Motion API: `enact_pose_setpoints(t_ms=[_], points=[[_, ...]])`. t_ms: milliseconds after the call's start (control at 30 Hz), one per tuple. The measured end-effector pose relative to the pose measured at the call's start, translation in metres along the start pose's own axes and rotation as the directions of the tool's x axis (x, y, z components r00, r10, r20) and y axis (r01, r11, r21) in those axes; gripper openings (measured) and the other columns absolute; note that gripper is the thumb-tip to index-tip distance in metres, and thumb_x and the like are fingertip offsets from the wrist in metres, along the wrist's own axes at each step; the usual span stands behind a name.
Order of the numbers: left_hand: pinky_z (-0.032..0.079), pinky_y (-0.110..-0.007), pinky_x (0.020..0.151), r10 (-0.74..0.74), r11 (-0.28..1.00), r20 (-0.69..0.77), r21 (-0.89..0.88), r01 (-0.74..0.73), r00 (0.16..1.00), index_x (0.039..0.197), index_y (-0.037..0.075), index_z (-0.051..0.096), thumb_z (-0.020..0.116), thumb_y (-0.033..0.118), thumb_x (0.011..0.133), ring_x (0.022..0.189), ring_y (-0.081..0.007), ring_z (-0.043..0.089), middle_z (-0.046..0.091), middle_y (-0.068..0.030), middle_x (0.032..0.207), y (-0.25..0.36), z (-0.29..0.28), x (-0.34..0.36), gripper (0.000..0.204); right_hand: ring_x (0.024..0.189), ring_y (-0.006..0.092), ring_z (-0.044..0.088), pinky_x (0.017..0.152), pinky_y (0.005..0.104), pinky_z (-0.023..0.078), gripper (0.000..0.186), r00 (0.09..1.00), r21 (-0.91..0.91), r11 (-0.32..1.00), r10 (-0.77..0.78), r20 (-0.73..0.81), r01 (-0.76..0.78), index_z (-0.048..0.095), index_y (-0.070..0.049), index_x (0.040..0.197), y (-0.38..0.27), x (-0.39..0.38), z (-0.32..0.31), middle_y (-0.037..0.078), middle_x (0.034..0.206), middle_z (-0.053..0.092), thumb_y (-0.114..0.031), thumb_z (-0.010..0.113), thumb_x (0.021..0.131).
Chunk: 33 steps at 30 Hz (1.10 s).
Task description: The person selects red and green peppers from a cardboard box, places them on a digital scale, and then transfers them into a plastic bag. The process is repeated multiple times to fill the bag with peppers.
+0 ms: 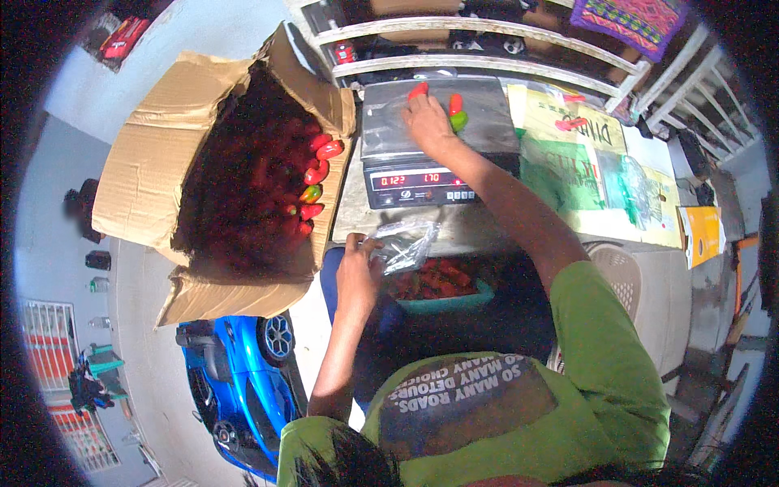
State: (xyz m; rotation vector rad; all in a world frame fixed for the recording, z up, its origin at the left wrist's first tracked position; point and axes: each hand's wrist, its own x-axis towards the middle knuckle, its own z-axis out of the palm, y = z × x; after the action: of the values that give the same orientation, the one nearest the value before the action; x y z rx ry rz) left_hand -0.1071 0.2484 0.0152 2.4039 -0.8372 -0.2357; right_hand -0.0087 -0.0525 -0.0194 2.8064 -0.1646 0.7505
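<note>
My left hand (pixel 357 272) grips a clear plastic bag (pixel 406 246) by its edge, in front of the scale. My right hand (pixel 430 122) reaches over the metal plate of a digital weighing scale (pixel 385 134), its fingers closed on a red pepper (pixel 419 90) near the plate's far edge. Just right of that hand, a second pepper, red (pixel 456 103), lies against a green pepper (pixel 459 122) on the plate. The scale's display (pixel 415 179) glows red. To the left stands an open cardboard box (pixel 166 162) with several red peppers (pixel 317 170) lit along its right inner side.
Below the table edge sits a teal tub (pixel 446 305) of red peppers. Printed yellow and green sacking (pixel 568 146) covers the table right of the scale, with thin plastic bags (pixel 637 195) on it. White rails (pixel 487 62) run behind. A blue toy car (pixel 247 381) stands lower left.
</note>
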Motion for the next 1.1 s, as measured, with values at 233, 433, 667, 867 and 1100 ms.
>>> enact_pose_setpoints(t_ms=[233, 433, 667, 867, 1100], points=[[0.046, -0.04, 0.081, -0.096, 0.989, -0.031, -0.118, 0.092, 0.995, 0.097, 0.009, 0.062, 0.062, -0.008, 0.069, 0.094, -0.0357, 0.056, 0.053, -0.0161, 0.101, -0.003, -0.008, 0.0, 0.033, 0.089, 0.0299, 0.054, 0.076, 0.0386, 0.045, 0.016, 0.997, 0.097, 0.995, 0.025, -0.066, -0.018, 0.063, -0.002, 0.088, 0.003, 0.01, 0.013, 0.017, 0.091, 0.055, -0.013, 0.056, 0.078], [0.048, -0.041, 0.072, -0.001, 1.0, -0.177, -0.022, -0.003, 0.984, 0.099, 0.005, 0.061, 0.059, -0.007, 0.073, 0.089, -0.0349, 0.058, 0.05, -0.0157, 0.106, -0.01, -0.011, 0.01, 0.029, 0.088, 0.0376, 0.059, 0.076, 0.0477, 0.048, 0.03, 0.893, 0.262, 0.858, 0.448, 0.043, -0.442, 0.061, 0.0, 0.096, 0.069, 0.058, 0.016, 0.022, 0.095, 0.06, -0.021, 0.064, 0.074], [0.045, -0.035, 0.075, -0.02, 1.0, -0.351, 0.01, 0.026, 0.936, 0.099, 0.007, 0.061, 0.058, -0.008, 0.071, 0.092, -0.0303, 0.054, 0.047, -0.0158, 0.104, -0.018, -0.025, 0.026, 0.032, 0.093, 0.0374, 0.062, 0.081, 0.0453, 0.049, 0.05, 0.816, 0.228, 0.809, 0.443, 0.371, -0.542, 0.054, -0.002, 0.112, 0.025, 0.081, 0.034, 0.022, 0.099, 0.064, -0.035, 0.066, 0.075], [0.046, -0.037, 0.074, -0.03, 0.999, -0.393, 0.03, 0.046, 0.919, 0.1, 0.006, 0.061, 0.057, -0.009, 0.073, 0.084, -0.0321, 0.056, 0.049, -0.016, 0.103, -0.023, -0.017, 0.034, 0.031, 0.087, 0.0265, 0.064, 0.073, 0.0386, 0.051, 0.047, 0.835, 0.589, 0.591, 0.391, 0.388, -0.551, 0.054, -0.009, 0.115, 0.015, 0.069, 0.012, 0.017, 0.095, 0.064, -0.033, 0.066, 0.075], [0.045, -0.04, 0.076, -0.075, 0.994, -0.35, -0.097, 0.044, 0.934, 0.099, 0.004, 0.061, 0.056, -0.008, 0.074, 0.086, -0.0332, 0.055, 0.052, -0.0171, 0.099, 0.005, -0.012, 0.029, 0.027, 0.102, 0.0127, 0.053, 0.092, 0.0286, 0.039, 0.034, 0.934, 0.894, -0.315, -0.267, 0.237, -0.317, 0.057, -0.002, 0.114, -0.054, -0.055, -0.134, 0.007, 0.111, 0.059, -0.019, 0.055, 0.084]])
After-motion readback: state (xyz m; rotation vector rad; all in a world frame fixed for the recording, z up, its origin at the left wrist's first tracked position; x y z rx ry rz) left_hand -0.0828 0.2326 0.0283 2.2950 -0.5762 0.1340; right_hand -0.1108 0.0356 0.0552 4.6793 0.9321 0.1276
